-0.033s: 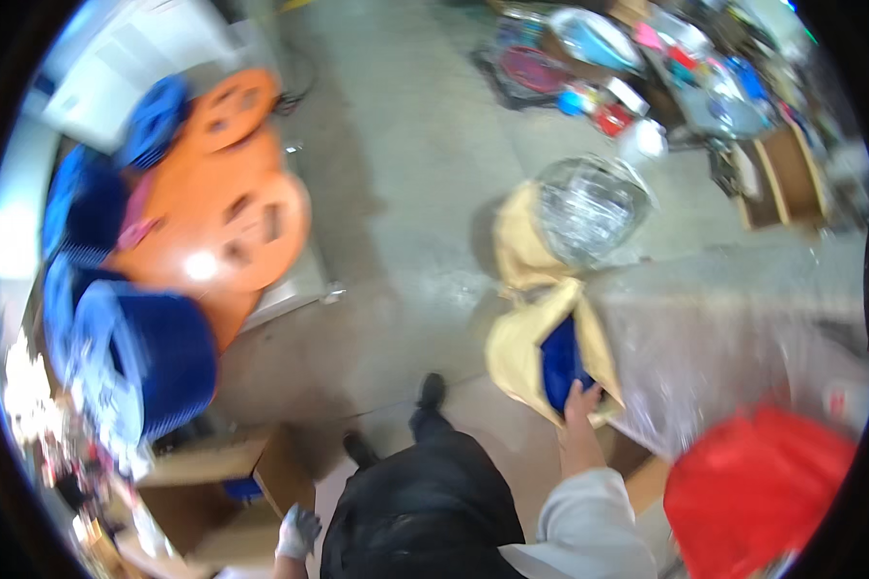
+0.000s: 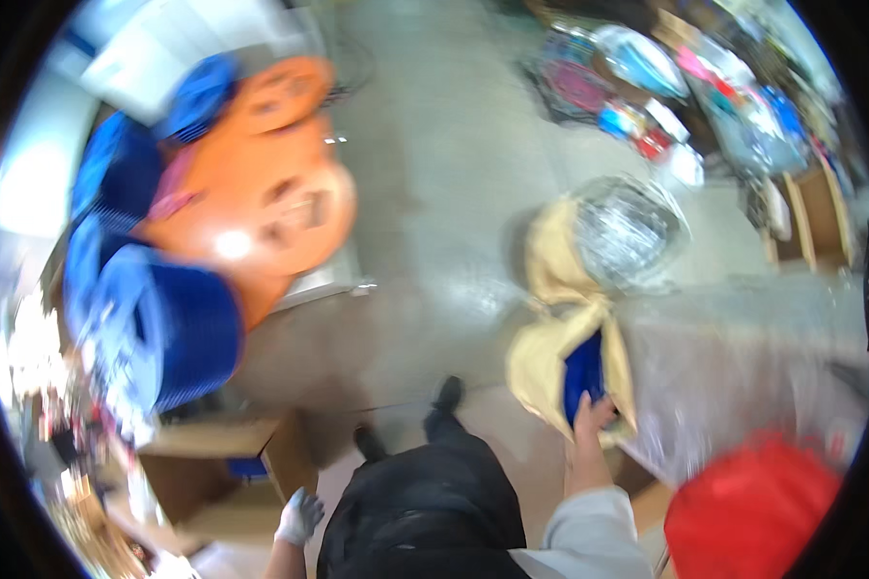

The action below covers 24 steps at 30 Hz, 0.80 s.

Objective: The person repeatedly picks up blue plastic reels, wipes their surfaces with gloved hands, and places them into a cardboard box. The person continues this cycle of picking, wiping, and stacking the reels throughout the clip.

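On my right, a yellow sack (image 2: 541, 372) stands with its mouth gaping, and deep blue material (image 2: 581, 372) shows inside. My right hand (image 2: 591, 423), bare, is at the near edge of that mouth. Its fingers are bent over the sack's rim beside the blue; blur hides the exact hold. My left hand (image 2: 301, 516) wears a pale grey glove and hangs low beside my dark clothing. Nothing shows in it, and its fingers are loosely bent and a little apart. An open cardboard box (image 2: 203, 440) with a blue piece inside is nearest to it.
Large blue ribbed tubs (image 2: 198, 333) and orange round-ended panels (image 2: 251, 207) stand at left. Beyond the sack lies a clear plastic-wrapped bundle (image 2: 628, 232). A red bag (image 2: 753, 511) is at near right, by plastic sheeting (image 2: 743, 376). Mixed goods (image 2: 637, 77) are heaped far right.
The whole view has swung, so most things sit farther right in the picture. My left hand shows slightly higher. My right hand stays at the sack's mouth.
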### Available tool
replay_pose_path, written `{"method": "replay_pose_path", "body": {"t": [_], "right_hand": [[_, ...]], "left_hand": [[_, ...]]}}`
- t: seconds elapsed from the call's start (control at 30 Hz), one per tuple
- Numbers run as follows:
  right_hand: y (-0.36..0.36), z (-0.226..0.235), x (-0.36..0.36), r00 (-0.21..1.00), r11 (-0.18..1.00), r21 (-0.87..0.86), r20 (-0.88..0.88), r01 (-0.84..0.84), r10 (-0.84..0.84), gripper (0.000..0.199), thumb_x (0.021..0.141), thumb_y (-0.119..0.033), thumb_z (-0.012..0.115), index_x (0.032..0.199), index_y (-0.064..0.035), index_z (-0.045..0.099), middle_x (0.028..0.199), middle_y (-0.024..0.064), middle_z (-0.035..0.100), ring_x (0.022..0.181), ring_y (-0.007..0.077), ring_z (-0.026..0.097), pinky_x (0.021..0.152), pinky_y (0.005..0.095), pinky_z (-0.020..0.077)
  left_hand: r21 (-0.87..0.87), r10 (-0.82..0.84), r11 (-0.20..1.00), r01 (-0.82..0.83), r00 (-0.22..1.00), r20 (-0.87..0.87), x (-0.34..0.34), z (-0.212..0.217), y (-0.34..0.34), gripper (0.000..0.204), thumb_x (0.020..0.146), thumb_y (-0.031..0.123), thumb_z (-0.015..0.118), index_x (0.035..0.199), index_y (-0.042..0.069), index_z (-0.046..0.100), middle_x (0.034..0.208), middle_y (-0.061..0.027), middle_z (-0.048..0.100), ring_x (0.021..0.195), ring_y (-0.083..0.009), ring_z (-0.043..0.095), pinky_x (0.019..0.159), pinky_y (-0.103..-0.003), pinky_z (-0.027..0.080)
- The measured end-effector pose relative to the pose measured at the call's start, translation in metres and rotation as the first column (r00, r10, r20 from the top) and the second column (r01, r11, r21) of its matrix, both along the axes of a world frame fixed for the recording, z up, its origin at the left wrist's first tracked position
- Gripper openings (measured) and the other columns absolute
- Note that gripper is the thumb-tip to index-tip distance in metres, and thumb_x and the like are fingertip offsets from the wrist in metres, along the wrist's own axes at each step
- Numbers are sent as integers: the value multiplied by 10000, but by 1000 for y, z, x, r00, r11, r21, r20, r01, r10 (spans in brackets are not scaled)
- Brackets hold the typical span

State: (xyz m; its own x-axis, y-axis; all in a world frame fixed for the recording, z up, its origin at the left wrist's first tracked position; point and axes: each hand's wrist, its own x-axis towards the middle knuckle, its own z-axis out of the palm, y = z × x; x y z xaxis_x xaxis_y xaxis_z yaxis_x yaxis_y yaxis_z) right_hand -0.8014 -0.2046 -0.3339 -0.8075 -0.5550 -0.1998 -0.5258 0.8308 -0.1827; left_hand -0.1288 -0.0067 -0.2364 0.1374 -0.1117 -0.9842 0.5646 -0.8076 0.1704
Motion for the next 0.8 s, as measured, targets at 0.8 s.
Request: {"method": "replay_pose_path", "body": {"t": [0.8], "right_hand": [[-148, 299, 845, -237, 60, -575, 427, -816, 873, 862, 828, -387, 782, 1440, 73, 384, 1445, 249, 480, 1308, 338, 513, 1105, 403, 387]], "left_hand": [[-149, 651, 759, -634, 744, 149, 24, 14, 158, 475, 976, 296, 572, 1420, 165, 470, 1241, -106, 612, 1059, -298, 620, 892, -448, 521]]}}
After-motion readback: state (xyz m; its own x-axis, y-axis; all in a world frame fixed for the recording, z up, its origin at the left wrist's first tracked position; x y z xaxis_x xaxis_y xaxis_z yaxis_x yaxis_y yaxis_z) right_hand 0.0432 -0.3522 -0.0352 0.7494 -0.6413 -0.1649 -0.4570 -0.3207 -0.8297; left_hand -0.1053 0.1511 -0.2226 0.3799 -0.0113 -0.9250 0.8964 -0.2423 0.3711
